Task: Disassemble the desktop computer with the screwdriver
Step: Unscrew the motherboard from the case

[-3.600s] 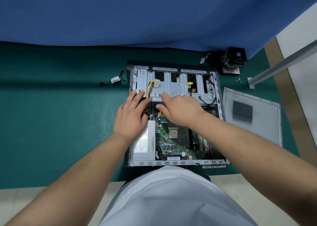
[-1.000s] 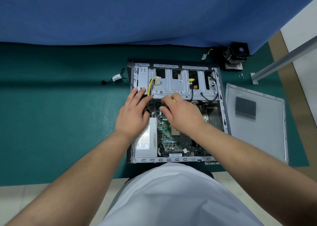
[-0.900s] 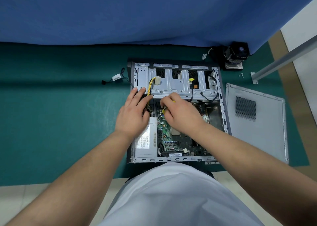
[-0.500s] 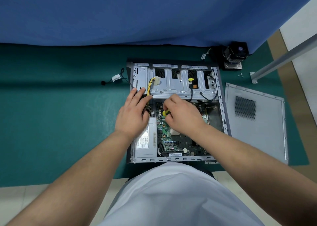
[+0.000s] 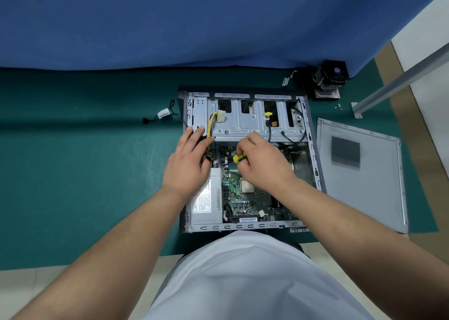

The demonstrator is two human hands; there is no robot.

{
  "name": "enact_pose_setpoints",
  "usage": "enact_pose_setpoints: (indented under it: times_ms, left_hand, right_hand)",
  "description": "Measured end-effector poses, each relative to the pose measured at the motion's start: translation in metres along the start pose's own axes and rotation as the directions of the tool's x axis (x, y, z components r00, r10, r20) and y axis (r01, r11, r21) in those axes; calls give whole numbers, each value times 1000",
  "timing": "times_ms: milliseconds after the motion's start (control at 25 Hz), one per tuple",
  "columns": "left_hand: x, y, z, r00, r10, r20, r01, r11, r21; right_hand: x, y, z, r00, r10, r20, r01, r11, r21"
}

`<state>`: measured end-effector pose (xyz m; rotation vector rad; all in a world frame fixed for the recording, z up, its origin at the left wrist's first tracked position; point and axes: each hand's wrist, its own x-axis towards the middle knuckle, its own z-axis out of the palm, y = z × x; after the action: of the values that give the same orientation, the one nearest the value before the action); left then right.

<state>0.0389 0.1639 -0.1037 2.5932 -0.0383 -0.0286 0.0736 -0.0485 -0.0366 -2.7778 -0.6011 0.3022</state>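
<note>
From the head cam I've got the computer case (image 5: 245, 159) lying open on the green mat (image 5: 85, 173), with my right hand (image 5: 262, 164) wrapped tight around the yellow screwdriver (image 5: 239, 158), tip down near the far end of the motherboard (image 5: 245, 198), while my left hand (image 5: 188, 164) lies flat with straight fingers on the case beside the power supply (image 5: 206, 205), gripping nothing. Progress-wise I'd say we're maybe halfway: the side panel (image 5: 362, 173) is already off to the right and the cooler fan (image 5: 329, 79) sits out by the curtain, but the board, power supply and drive cage (image 5: 245, 122) are all still in there.

Hands (image 5: 264, 164) with screwdriver (image 5: 239, 158) inside computer case (image 5: 313, 149)
</note>
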Motion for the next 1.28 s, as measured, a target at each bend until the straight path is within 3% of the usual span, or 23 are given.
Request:
enact_pose_setpoints:
  times_ms: [480, 960, 1160, 1280]
  left_hand:
    - [-2, 1, 0, 1000, 5, -5, -5, 1000, 16]
    - [-2, 2, -1, 1000, 8, -1, -8, 1000, 12]
    - [-1, 0, 1, 1000, 6, 1, -6, 1000, 3]
    - [-1, 0, 1, 1000, 13, -5, -13, 1000, -2]
  right_hand:
    - [-4, -3, 7, 998, -38, 48, 40, 998, -52]
    - [1, -12, -3, 970, -192, 151, 224, 944, -240]
    - [9, -12, -7, 990, -81, 117, 84, 996, -16]
    - [10, -12, -2, 999, 7, 32, 2, 966, -259]
